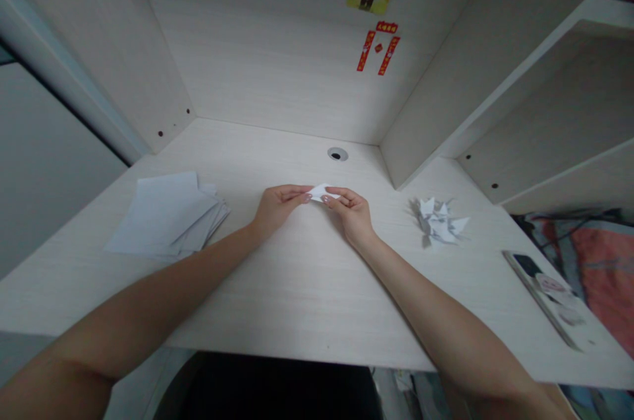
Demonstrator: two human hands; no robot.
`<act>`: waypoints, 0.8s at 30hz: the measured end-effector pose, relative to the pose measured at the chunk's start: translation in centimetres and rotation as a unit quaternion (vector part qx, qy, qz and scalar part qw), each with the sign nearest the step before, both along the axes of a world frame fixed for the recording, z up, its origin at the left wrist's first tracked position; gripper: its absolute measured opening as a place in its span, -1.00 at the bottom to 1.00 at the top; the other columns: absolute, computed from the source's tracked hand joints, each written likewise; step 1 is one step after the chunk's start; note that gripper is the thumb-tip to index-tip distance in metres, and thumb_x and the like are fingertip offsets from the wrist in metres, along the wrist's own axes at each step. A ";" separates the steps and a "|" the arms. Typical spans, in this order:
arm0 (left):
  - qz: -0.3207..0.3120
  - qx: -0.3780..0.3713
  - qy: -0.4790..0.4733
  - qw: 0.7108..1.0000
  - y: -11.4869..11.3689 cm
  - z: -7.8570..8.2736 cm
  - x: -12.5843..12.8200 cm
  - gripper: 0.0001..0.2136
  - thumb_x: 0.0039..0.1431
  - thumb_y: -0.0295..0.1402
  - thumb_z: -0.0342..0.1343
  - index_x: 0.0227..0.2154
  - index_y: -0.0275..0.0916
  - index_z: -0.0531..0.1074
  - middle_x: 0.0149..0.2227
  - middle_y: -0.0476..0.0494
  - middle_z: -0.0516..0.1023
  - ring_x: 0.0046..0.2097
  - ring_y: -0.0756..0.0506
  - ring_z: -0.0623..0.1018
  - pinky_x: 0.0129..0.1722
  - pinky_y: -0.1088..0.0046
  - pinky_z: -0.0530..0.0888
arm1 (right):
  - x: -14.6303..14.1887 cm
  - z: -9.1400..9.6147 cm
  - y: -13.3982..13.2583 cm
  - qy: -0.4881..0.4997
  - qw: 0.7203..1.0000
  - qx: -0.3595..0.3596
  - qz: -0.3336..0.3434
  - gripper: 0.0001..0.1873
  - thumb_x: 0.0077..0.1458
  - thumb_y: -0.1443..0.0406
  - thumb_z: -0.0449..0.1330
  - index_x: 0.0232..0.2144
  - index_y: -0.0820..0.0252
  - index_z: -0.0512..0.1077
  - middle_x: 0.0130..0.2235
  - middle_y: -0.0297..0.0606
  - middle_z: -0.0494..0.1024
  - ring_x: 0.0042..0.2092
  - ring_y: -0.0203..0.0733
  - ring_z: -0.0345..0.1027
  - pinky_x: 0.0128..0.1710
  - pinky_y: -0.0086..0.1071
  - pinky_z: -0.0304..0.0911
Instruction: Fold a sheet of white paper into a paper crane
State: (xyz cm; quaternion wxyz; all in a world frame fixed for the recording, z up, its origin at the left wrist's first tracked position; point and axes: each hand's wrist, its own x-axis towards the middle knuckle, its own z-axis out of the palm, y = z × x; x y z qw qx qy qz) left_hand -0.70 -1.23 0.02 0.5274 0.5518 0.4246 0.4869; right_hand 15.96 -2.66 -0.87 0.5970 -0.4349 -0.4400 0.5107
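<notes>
- The pale surface [297, 314] stretches out before you
- White sheets [161, 209] lie loosely stacked to your left
- Your left hand [280, 205] and right hand [355, 214] are nearly closed, each pinching with thumb and fingers
- Folded white pieces [438, 225] cluster to your right
- A small folded paper [319, 191] sits between your hands, gripped from both sides

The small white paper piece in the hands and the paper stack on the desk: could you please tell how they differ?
The paper piece appears folded, whereas the paper stack is made of flat sheets. The paper piece looks much smaller than the paper stack. The paper piece is held by the left hand and the right hand; the paper stack lies spread on the desk. Both are white.
</notes>
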 end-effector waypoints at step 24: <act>-0.056 -0.004 0.027 0.998 0.2 -0.2 -0.2 -0.62 -0.13 -0.23 0.27 -0.21 -0.27 0.46 -0.43 -0.09 0.60 -0.45 -0.01 0.52 -0.47 0.53 0.38 | -0.3 -0.2 -0.2 -0.021 0.999 0.014 0.026 -0.71 -0.26 0.19 0.38 -0.42 0.15 0.47 -0.51 -0.34 0.55 -0.46 -0.26 0.41 -0.40 -0.39 0.29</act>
